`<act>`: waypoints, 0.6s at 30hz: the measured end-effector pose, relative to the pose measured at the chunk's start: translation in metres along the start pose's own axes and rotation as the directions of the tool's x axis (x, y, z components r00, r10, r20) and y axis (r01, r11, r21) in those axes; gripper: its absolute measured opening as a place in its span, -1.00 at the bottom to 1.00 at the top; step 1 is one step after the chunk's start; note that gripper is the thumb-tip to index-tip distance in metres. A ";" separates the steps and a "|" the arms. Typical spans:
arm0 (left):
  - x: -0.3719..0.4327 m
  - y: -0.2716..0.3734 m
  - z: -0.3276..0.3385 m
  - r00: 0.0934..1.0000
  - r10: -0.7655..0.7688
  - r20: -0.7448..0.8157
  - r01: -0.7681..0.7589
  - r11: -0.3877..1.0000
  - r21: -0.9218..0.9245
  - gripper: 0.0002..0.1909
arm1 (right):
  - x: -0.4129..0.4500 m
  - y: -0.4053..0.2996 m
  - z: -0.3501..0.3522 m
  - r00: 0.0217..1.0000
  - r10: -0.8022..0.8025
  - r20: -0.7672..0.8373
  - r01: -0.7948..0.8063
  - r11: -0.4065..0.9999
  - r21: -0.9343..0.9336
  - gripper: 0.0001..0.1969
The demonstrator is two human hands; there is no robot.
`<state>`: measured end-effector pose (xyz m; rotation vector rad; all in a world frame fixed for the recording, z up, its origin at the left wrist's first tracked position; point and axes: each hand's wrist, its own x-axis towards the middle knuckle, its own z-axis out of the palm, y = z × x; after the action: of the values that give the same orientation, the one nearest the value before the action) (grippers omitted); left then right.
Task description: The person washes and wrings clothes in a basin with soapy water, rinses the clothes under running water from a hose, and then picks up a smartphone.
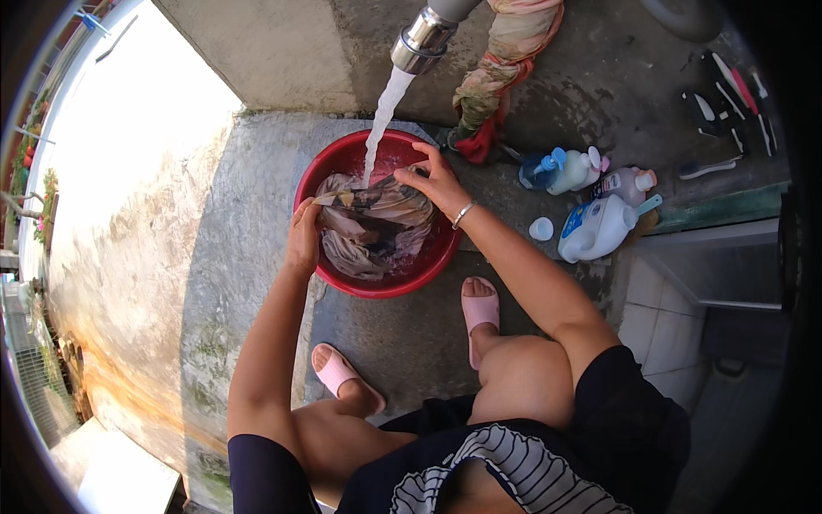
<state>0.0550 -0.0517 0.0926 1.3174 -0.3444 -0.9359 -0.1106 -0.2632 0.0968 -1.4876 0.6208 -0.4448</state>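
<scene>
A wet, patterned cloth (385, 212) in beige, brown and dark tones is stretched between my two hands over a red plastic basin (385, 290). My left hand (304, 236) pinches its left edge near the basin's rim. At the upper right, my right hand (438, 183) grips the cloth between thumb and fingers. Water (385, 109) pours from a chrome-ended faucet (420, 44) into the basin, landing at the cloth's far edge. The cloth's lower folds lie in the basin, partly in water.
Right of the basin stand pump bottles (571, 172), a bottle with an orange cap (626, 183), a white detergent jug (597, 228) and a white cap (541, 229). A twisted cloth (494, 70) hangs behind. Brushes (706, 169) lie farther right. My slippered feet (480, 308) flank the basin's near side.
</scene>
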 end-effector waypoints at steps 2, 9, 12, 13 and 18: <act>-0.003 0.013 -0.017 0.968 0.251 0.009 -0.235 0.892 0.387 -0.64 | -0.013 -0.013 0.013 0.965 -0.120 0.232 0.174 0.958 -0.230 -0.10; 0.004 0.021 0.028 0.986 -0.133 0.105 0.169 0.799 -0.578 -0.54 | -0.010 -0.009 0.022 0.966 -0.048 0.253 0.089 0.984 -0.155 -0.49; -0.005 -0.010 0.031 0.936 -0.337 0.104 0.335 0.755 -0.563 -0.55 | -0.042 -0.039 0.086 0.946 -0.212 0.247 0.264 0.942 -0.205 -0.67; 0.002 -0.031 0.017 0.891 -0.424 0.162 0.435 0.700 -0.566 -0.58 | -0.054 -0.042 0.108 0.884 -0.370 0.287 0.453 0.831 -0.324 -0.70; -0.008 -0.033 0.053 0.938 -0.317 0.139 0.302 0.552 -0.777 -0.53 | -0.046 -0.052 0.118 0.896 -0.380 0.229 0.441 0.712 -0.546 -0.66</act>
<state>0.0005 -0.0796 0.0785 0.5379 0.3386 -1.1834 -0.0665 -0.1451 0.1504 -2.2584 0.3439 -0.5441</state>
